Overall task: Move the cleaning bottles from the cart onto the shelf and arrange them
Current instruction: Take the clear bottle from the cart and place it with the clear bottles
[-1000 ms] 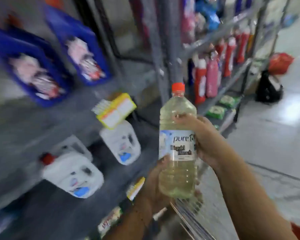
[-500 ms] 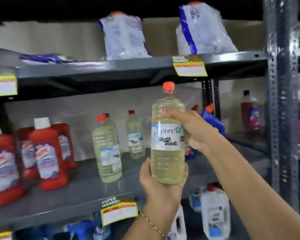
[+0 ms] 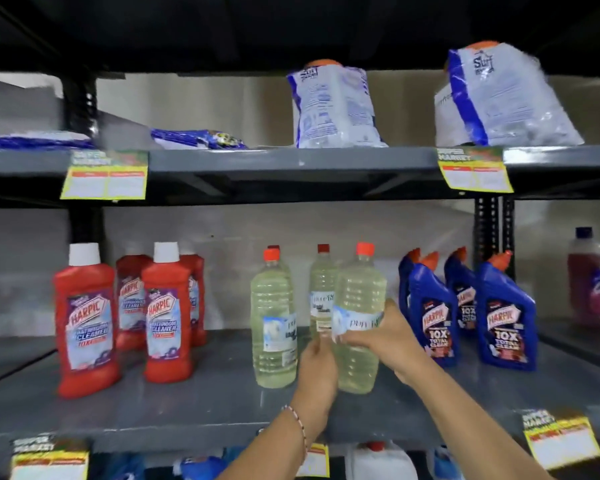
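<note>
A clear bleach bottle (image 3: 360, 285) with pale yellow liquid and an orange-red cap stands upright on the grey middle shelf (image 3: 194, 407). My right hand (image 3: 383, 336) wraps its label from the right. My left hand (image 3: 317, 363) grips its lower left side. Two matching bleach bottles stand close by: one (image 3: 273, 323) to the left, another (image 3: 321, 282) just behind. The cart is out of view.
Red Harpic bottles (image 3: 87, 327) fill the shelf's left part, blue Harpic bottles (image 3: 504, 317) the right. White detergent bags (image 3: 329, 105) sit on the upper shelf. Price tags hang on the shelf edges. White jugs (image 3: 378, 460) show below. A black upright (image 3: 492, 230) stands at right.
The view swung from the aisle to face the shelf. Both hands carried the bleach bottle forward and down until it stood on the middle shelf beside the other bleach bottles.
</note>
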Available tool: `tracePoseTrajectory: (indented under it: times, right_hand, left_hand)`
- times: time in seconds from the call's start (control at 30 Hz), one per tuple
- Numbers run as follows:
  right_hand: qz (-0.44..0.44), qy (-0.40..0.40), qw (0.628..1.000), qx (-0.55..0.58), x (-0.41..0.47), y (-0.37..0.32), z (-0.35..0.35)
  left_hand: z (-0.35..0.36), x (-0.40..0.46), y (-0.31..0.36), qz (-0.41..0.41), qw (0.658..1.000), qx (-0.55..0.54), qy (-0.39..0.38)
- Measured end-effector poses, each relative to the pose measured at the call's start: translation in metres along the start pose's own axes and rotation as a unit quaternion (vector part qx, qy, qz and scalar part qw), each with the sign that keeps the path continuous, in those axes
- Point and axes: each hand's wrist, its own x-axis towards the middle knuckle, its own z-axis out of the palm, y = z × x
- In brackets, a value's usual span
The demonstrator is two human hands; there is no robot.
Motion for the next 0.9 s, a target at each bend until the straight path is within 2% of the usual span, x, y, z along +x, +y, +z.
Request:
tracePoseTrajectory:
  times: [0.1,0.2,0.27,0.33,0.4,0.43,0.47,0.57,0.7,0.9]
  right_hand:
    - [0.010,0.006,1.000,-0.021,0.010,0.016,0.004]
    - [0.002,-0.012,1.000,-0.008,0.018,0.021,0.007]
    - [-0.007,-0.015,1.000,0.000,0.022,0.026,0.010]
    - [-0.004,-0.017,1.000,0.008,0.022,0.037,0.014]
    - [0.011,-0.022,1.000,0.002,0.020,0.054,0.020]
    - [0.023,-0.028,0.999,0.001,0.018,0.063,0.023]
    - [0.031,-0.036,0.999,0.004,0.018,0.071,0.025]
    - [0.047,-0.050,0.998,0.005,0.018,0.075,0.026]
    - [0.054,-0.046,0.997,-0.013,0.017,0.074,0.027]
    - [0.033,-0.067,0.996,-0.046,0.010,0.064,0.030]
  left_hand:
    - [-0.010,0.007,-0.016,-0.018,0.995,0.016,-0.092]
    - [-0.019,0.013,-0.024,-0.026,0.992,0.035,-0.118]
    - [-0.031,0.007,-0.024,0.024,0.992,0.114,-0.048]
    - [-0.048,-0.004,-0.015,0.109,0.979,0.150,0.078]
    - [-0.070,-0.001,-0.003,0.186,0.941,0.212,0.185]
    - [-0.082,0.008,-0.001,0.187,0.927,0.256,0.200]
    - [-0.090,0.017,0.001,0.159,0.926,0.287,0.186]
    - [-0.097,0.039,-0.001,0.072,0.951,0.283,0.099]
    - [-0.097,0.053,-0.007,0.075,0.947,0.304,0.077]
    - [-0.114,0.067,-0.011,-0.010,0.985,0.169,-0.043]
